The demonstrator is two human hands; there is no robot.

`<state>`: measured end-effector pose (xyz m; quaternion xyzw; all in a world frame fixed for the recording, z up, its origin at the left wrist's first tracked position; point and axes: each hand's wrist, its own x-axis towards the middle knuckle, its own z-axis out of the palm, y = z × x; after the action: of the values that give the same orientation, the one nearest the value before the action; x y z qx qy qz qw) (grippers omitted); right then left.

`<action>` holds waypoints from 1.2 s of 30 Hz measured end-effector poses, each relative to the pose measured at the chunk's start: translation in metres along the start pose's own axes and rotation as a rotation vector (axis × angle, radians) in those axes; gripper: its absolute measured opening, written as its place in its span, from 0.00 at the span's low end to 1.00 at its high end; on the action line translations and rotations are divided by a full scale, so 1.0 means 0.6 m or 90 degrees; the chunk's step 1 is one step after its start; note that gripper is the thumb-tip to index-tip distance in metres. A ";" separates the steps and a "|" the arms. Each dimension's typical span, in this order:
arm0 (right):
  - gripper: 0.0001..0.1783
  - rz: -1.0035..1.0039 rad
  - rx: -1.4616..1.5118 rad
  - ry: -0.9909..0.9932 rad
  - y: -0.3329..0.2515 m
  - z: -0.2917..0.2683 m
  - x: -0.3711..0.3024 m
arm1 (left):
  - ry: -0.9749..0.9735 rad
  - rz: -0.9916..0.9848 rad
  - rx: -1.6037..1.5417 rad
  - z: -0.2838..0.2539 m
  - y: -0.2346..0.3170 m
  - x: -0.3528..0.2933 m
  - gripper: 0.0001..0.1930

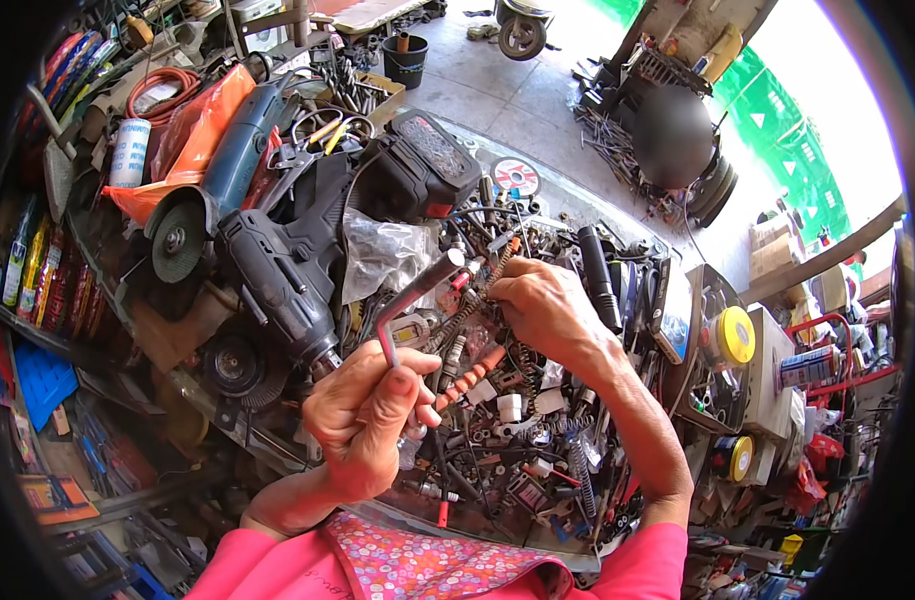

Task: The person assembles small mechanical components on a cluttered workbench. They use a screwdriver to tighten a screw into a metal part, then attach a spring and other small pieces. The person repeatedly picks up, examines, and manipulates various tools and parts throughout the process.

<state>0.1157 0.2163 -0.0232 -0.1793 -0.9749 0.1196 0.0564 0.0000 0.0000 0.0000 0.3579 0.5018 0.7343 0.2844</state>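
Observation:
My left hand is closed around the thin shank of an L-shaped socket wrench. The wrench's thicker socket end points up and to the right, above a heap of small parts. In that heap, my right hand reaches down with its fingertips drawn together; whatever they grip is hidden. Springs, screws and small metal and plastic pieces surround those fingers. An orange spiral piece lies between the two hands. Just beyond my left hand, a black cordless impact wrench rests with its nose close to the knuckles.
An angle grinder and an orange plastic bag lie at the far left. A clear plastic bag sits by the impact wrench. To the right are a black cylinder and a yellow-faced spool. A black bucket stands beyond the bench.

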 end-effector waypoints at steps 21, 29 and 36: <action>0.18 0.264 1.107 0.050 -0.034 -0.066 -0.096 | -0.012 -0.044 0.025 0.012 0.004 0.000 0.18; 0.12 0.282 1.056 0.163 -0.061 -0.066 -0.161 | -0.124 -0.082 0.056 0.015 -0.001 -0.006 0.12; 0.08 0.404 0.690 0.237 -0.102 -0.059 -0.202 | -0.206 -0.066 0.075 0.024 -0.006 -0.018 0.12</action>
<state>0.2129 0.1243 0.0186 -0.4224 -0.6501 0.5717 0.2685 0.0183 0.0006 -0.0024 0.4611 0.5092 0.6207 0.3779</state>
